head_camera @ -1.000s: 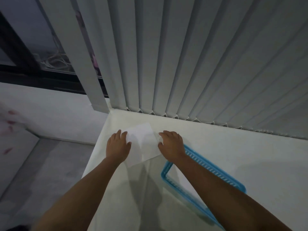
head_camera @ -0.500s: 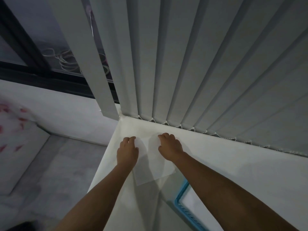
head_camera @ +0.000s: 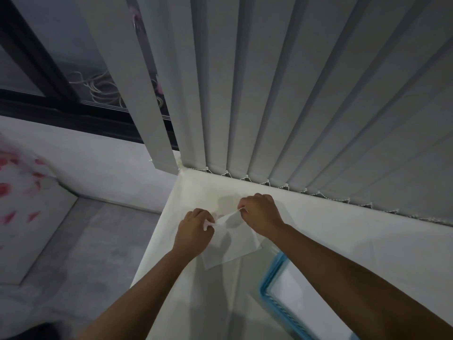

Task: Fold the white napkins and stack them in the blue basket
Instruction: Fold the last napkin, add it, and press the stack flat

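A thin white napkin point(head_camera: 231, 249) lies on the white table point(head_camera: 343, 236) near its far left corner. My left hand point(head_camera: 195, 231) pinches the napkin's far left corner and my right hand point(head_camera: 259, 214) pinches its far right corner. Both corners are lifted off the table, and the far edge hangs between the hands. The near part of the napkin still rests flat. A corner of the blue basket point(head_camera: 266, 288) shows at the lower right, partly hidden under my right forearm, with something white inside it.
Grey vertical blinds point(head_camera: 294, 94) hang right behind the table's far edge. The table's left edge drops to a grey floor point(head_camera: 85, 253). A dark window frame point(head_camera: 61, 106) and a white wall are at the left.
Both hands went from pressing flat on the napkin to pinching its far corners and lifting them. The view has shifted, so less of the basket shows.
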The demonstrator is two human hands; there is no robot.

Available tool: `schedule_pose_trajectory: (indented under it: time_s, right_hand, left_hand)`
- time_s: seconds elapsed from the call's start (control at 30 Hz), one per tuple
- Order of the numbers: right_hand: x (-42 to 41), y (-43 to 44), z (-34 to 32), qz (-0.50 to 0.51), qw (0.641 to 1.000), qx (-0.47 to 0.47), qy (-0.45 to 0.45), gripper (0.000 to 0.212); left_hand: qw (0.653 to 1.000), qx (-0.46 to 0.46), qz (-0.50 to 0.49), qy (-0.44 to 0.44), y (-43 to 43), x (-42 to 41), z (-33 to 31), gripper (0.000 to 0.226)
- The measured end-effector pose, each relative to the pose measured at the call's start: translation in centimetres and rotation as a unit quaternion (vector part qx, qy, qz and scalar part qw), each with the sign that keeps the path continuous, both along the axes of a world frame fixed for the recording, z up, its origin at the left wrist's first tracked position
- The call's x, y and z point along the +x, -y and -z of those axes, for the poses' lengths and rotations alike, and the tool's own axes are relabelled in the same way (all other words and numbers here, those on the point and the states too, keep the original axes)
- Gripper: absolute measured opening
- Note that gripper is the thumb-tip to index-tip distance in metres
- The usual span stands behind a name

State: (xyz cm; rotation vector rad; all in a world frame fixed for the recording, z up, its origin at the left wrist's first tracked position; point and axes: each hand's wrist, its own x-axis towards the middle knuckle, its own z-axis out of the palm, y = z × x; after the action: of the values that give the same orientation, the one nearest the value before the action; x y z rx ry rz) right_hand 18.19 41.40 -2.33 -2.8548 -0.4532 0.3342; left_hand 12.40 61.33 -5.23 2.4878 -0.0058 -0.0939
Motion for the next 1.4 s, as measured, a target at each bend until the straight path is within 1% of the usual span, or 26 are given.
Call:
schedule_pose_trajectory:
  time_s: [0.07, 0.17, 0.3, 0.37, 0.4, 0.43, 0.5, 0.57, 0.63, 0.7, 0.77, 0.83, 0.93, 1.07, 1.17, 1.2, 1.23, 1.27, 1.33, 1.4]
  right_hand:
    - [-1.6, 1.1, -0.2, -0.017, 1.000, -0.005, 0.014, 0.027]
    - [-4.1, 2.5, -0.4, -0.043, 0.999, -0.034, 0.003, 0.030]
    - [-6.4, 3.4, -0.2, -0.076, 0.992, -0.085, -0.047, 0.035]
    - [-7.0, 3.5, -0.2, -0.085, 0.988, -0.108, -0.072, 0.037]
    - [-7.2, 3.5, -0.3, -0.084, 0.986, -0.116, -0.086, 0.038]
    - [-7.3, 3.4, -0.4, -0.081, 0.985, -0.123, -0.095, 0.038]
    - [-7.5, 3.1, -0.6, -0.071, 0.983, -0.137, -0.102, 0.038]
    - [-7.9, 3.0, -0.7, -0.060, 0.982, -0.148, -0.104, 0.038]
    - [-8.4, 3.0, -0.9, -0.043, 0.984, -0.147, -0.091, 0.039]
    - [-9.1, 3.2, -1.5, -0.017, 0.988, -0.133, -0.077, 0.040]
    - [-9.7, 3.5, -2.2, 0.023, 0.992, -0.097, -0.073, 0.039]
    - [-10.7, 3.9, -2.8, 0.056, 0.995, -0.058, -0.057, 0.038]
    - [-12.6, 4.5, -3.4, 0.080, 0.997, -0.008, -0.014, 0.036]
    - [-14.9, 5.4, -4.1, 0.112, 0.992, 0.057, 0.031, 0.033]
    - [-16.4, 5.7, -4.0, 0.128, 0.988, 0.067, 0.045, 0.035]
    - [-17.0, 5.7, -3.9, 0.133, 0.987, 0.067, 0.053, 0.034]
    - [-17.6, 5.8, -3.6, 0.140, 0.986, 0.071, 0.063, 0.034]
    - [-18.2, 5.9, -3.5, 0.147, 0.983, 0.076, 0.073, 0.033]
    - [-19.1, 5.8, -3.4, 0.172, 0.978, 0.092, 0.080, 0.032]
    - [-20.0, 5.6, -3.5, 0.190, 0.974, 0.100, 0.068, 0.029]
  left_hand:
    - [0.999, -0.026, 0.018, 0.005, -0.1, -1.3, -0.4, 0.011]
    - [0.997, 0.008, 0.061, 0.053, -0.2, -3.5, -0.2, 0.011]
    - [0.993, 0.048, 0.104, 0.005, -0.2, -5.7, 0.3, 0.020]
    - [0.992, 0.065, 0.104, -0.036, -0.1, -5.9, -0.1, 0.035]
    - [0.992, 0.059, 0.096, -0.051, 0.0, -5.9, -0.3, 0.042]
    - [0.994, 0.046, 0.081, -0.058, 0.2, -5.7, -0.5, 0.044]
    - [0.997, 0.037, 0.041, -0.045, 0.7, -5.1, -0.7, 0.036]
    - [0.996, 0.083, 0.027, -0.012, 1.1, -4.1, -0.4, 0.032]
    - [0.992, 0.118, 0.039, -0.029, 1.6, -3.0, -0.3, 0.037]
    - [0.988, 0.123, 0.054, -0.075, 2.4, -2.1, -0.4, 0.041]
    - [0.985, 0.135, 0.059, -0.095, 3.1, -1.3, -0.6, 0.041]
    - [0.980, 0.145, 0.065, -0.119, 3.7, -0.9, -0.8, 0.040]
    - [0.973, 0.154, 0.084, -0.150, 4.2, -0.9, -0.6, 0.034]
    - [0.970, 0.197, 0.082, -0.115, 4.3, -1.3, -0.7, 0.025]
    - [0.960, 0.247, 0.091, -0.092, 4.6, -1.8, -1.3, 0.026]
    - [0.961, 0.247, 0.093, -0.087, 4.7, -2.0, -1.5, 0.026]
    - [0.967, 0.224, 0.085, -0.089, 4.8, -2.2, -1.8, 0.024]
    - [0.977, 0.181, 0.068, -0.095, 4.9, -2.6, -2.1, 0.020]
    - [0.993, 0.069, 0.024, -0.095, 5.1, -3.2, -2.8, 0.011]
    - [0.994, -0.064, -0.025, -0.086, 5.5, -4.2, -4.0, 0.016]
